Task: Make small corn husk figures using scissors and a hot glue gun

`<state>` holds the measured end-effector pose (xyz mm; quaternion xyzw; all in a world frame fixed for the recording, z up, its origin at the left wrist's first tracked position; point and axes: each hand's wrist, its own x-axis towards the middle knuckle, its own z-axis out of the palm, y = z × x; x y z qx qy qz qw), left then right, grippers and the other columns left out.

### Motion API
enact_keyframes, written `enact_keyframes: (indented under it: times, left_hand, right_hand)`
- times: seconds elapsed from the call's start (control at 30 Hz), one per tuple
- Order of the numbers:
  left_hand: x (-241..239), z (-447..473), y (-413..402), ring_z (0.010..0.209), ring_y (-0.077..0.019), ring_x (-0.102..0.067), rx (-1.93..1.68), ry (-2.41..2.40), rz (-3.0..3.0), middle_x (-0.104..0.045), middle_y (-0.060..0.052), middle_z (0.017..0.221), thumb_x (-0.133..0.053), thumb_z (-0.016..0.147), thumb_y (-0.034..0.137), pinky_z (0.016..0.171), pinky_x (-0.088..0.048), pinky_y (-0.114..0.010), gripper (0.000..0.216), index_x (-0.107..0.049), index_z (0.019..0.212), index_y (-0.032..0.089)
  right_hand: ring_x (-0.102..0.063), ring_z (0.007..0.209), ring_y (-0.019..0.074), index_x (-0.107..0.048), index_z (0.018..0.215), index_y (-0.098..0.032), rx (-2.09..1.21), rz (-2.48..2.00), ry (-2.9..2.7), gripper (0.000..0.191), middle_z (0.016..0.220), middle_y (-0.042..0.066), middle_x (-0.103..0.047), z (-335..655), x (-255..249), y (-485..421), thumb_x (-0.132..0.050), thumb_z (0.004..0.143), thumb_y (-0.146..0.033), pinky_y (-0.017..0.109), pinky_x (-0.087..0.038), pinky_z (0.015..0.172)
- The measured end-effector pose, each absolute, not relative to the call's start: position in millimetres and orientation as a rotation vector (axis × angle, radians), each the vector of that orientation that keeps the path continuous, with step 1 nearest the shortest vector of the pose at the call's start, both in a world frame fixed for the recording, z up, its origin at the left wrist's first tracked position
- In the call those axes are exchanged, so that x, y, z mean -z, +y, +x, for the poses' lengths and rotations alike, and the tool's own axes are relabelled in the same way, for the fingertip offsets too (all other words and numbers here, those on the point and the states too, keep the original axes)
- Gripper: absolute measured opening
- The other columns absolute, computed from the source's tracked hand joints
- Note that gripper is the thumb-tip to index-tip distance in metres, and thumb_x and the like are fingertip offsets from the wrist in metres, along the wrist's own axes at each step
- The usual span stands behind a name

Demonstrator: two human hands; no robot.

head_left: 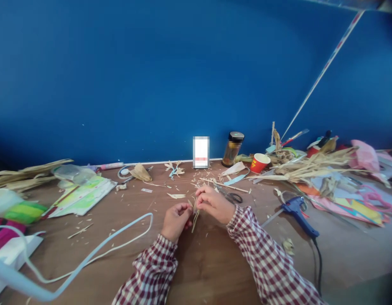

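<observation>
My left hand (177,221) and my right hand (214,205) meet above the middle of the brown table, both with fingers pinched. Between them are thin strips of dried husk (195,223), pale green-tan, with loose ends hanging down below the fingertips. The fingers cover most of the piece, so how the strips join is hidden. Just beyond my right hand lie dark-handled scissors (235,198), partly covered by that hand. A pale husk scrap (176,195) lies past my left hand. Small husk shreds are scattered around both hands.
A blue glue gun (300,215) with a black cord lies right. Behind stand a dark-lidded jar (232,150), a red paper cup (259,163) and a blurred white rectangle (201,152). Dried husks (310,166) pile at right. A pale cable (97,254) loops across the left, near painted paper (84,197).
</observation>
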<state>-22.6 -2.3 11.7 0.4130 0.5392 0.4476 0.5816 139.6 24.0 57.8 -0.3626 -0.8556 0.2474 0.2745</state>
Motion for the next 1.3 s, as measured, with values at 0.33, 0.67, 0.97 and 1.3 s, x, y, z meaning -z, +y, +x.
enact_keyframes:
  times: [0.33,0.67,0.97,1.3]
  left_hand:
    - [-9.8,-20.9,-4.1,0.032,-0.0032,-0.042,-1.001,1.292,1.058,-0.057,0.003,0.052,-0.063,0.062,0.040,0.031,-0.027,-0.014,0.031,-0.061,0.075,0.012]
    - [-4.8,-20.7,-4.1,0.031,-0.0038,-0.042,-0.978,1.296,1.082,-0.058,0.002,0.053,-0.061,0.064,0.041,0.031,-0.026,-0.014,0.033,-0.062,0.078,0.012]
    - [-5.9,-20.4,-4.5,0.031,-0.0036,-0.041,-0.964,1.291,1.102,-0.058,0.002,0.052,-0.062,0.064,0.040,0.031,-0.026,-0.014,0.032,-0.063,0.078,0.012]
    - [-5.9,-21.1,-4.7,0.032,-0.0044,-0.042,-0.957,1.276,1.114,-0.062,-0.001,0.055,-0.063,0.062,0.040,0.031,-0.027,-0.016,0.033,-0.066,0.081,0.013]
  right_hand:
    - [-0.034,0.119,0.0207,-0.062,0.073,-0.016,-0.479,-1.050,-2.443,0.009,0.124,0.010,-0.044,136.3,-43.0,29.9,-0.057,0.076,-0.022,0.039,-0.025,0.100]
    - [-0.037,0.116,0.0219,-0.062,0.070,-0.015,-0.474,-1.139,-2.408,0.012,0.121,0.010,-0.047,135.7,-42.0,30.1,-0.056,0.077,-0.024,0.039,-0.027,0.099]
    - [-0.040,0.114,0.0192,-0.063,0.073,-0.016,-0.513,-1.060,-2.431,0.011,0.120,0.009,-0.049,135.6,-41.7,29.4,-0.055,0.078,-0.022,0.036,-0.029,0.098]
    - [-0.046,0.108,0.0193,-0.063,0.071,-0.016,-0.550,-1.099,-2.414,0.010,0.114,0.009,-0.053,134.9,-44.7,30.4,-0.057,0.076,-0.023,0.036,-0.034,0.094]
